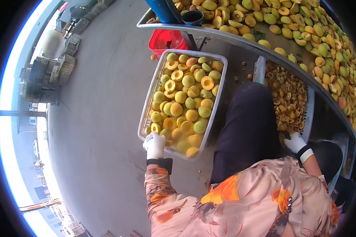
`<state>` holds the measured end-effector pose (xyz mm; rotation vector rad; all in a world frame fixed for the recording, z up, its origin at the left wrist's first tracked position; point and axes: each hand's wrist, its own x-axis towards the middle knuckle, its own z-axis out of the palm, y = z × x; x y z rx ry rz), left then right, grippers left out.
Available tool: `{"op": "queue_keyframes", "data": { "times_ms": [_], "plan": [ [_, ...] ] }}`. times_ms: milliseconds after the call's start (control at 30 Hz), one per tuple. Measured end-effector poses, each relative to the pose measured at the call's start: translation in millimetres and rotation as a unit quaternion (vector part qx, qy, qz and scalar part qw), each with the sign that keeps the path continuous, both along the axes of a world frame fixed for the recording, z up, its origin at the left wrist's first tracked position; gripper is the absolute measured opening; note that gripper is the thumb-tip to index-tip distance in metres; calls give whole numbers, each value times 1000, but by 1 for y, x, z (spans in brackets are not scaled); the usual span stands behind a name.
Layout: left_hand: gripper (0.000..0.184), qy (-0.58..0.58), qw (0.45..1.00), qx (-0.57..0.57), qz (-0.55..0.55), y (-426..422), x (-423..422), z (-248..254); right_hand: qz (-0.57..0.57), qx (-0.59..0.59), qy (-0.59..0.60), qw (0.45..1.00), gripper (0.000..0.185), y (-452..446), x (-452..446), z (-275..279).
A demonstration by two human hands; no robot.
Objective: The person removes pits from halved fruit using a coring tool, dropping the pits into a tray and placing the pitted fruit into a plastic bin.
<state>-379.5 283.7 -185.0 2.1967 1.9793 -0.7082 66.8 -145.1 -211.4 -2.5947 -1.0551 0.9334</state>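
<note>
Well, from where I stand, the white crate sits on the grey floor, full of yellow and green fruit, some halved with hollow middles. The person's gloved left hand is at the crate's near left corner, fingers right by a halved fruit; whether they grip it or the rim, I can't tell. To the right of the crate, past a dark trouser leg, the gloved right hand reaches to the near end of a basket of brownish scraps; its fingertips are too unclear to show any grasp. Just beyond the crate is a red bucket. Above and right of it curves a metal-edged table, heaped with more fruit, holding a blue container and a dark cup.
</note>
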Motion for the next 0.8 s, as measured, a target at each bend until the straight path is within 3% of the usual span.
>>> {"op": "queue_keyframes", "data": {
  "times_ms": [100, 200, 233, 333, 400, 467, 567, 667, 700, 800],
  "plan": [
    [35, -37, 999, -5, -7, 0, -5, -8, -12, 11, 10, 1000, 55, -5, 5, -2],
    [42, -213, 976, -18, 50, -10, -23, 2, -21, 34, 32, 999, 55, -11, 11, -11],
    [41, -281, 954, -55, 85, -14, -20, 14, -23, 27, 32, 999, 55, -10, 11, -12],
    [36, -471, 872, -43, 129, -24, -39, -17, -25, 15, 42, 999, 54, -8, 12, -15],
    [27, -537, 829, -45, 151, -37, -26, -27, -31, 13, 53, 998, 55, -6, 11, -18],
    [26, -507, 851, -75, 113, -42, -19, -35, -43, 14, 63, 997, 55, -5, 15, -17],
    [25, -422, 885, -124, 150, -46, -9, -9, -20, 37, 50, 998, 55, -8, 18, -15],
    [27, -345, 936, -54, 54, -44, -41, -47, -30, 16, 44, 998, 54, -9, 18, -22],
    [29, -332, 942, -44, 19, -50, -45, -50, -74, -18, 68, 995, 53, 6, 10, 5],
    [32, -269, 961, -27, -63, -55, -32, -43, -20, -16, 25, 999, 55, 0, 15, -2]
  ]
}}
